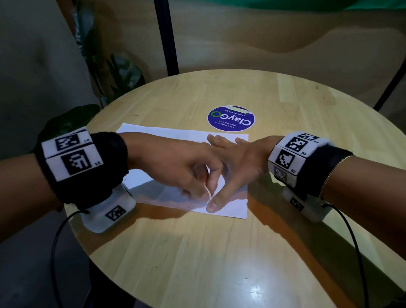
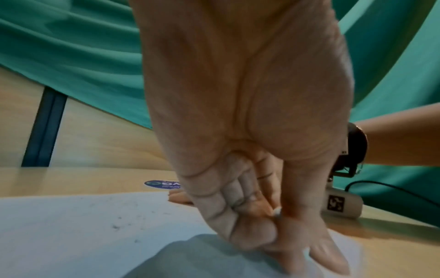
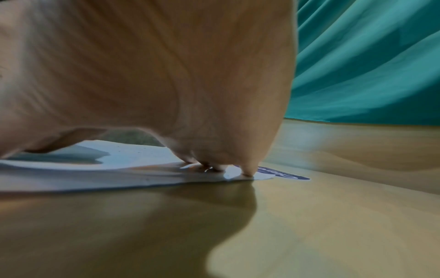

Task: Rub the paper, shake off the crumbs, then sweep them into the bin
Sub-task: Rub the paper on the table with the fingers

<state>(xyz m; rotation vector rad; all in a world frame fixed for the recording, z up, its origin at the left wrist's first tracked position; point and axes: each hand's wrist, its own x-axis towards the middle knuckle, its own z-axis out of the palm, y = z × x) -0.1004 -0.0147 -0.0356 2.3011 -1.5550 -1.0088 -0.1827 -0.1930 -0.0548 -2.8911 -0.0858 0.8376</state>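
Head view: my left hand (image 1: 182, 166) reaches across the paper (image 1: 148, 135), fingers curled down, grip narrow, pinching a small white eraser (image 1: 207, 191) against the sheet near its near right part. My right hand (image 1: 240, 159) lies flat on the paper's right side, grip wide, fingers straight and spread, thumb (image 1: 214, 204) stretched toward the near edge and pressing the sheet just beside the eraser. The paper sits mid-counter (image 1: 214, 255), its far edge just short of a round blue sticker (image 1: 231, 118). Bare wood runs wide on the near side to the round rim; less room at left, where the sheet's corner nears the rim. Left wrist view: my left hand (image 2: 250, 131) fills the middle, fingers folded tight, a bit of white eraser (image 2: 277, 210) showing between finger and thumb. Dark crumbs (image 2: 116, 226) speckle the paper (image 2: 71, 225) to the left. Sticker (image 2: 161, 184) beyond; the right wrist's camera box (image 2: 340, 205) rests on the counter (image 2: 83, 180). Right wrist view: my right hand (image 3: 154, 75) looms large, fingertips (image 3: 248, 172) planted on the paper (image 3: 95, 178) at its far corner. The sheet ripples slightly near the edge. Sticker (image 3: 285, 174) just past the fingertips; open counter (image 3: 333, 206) right and near.
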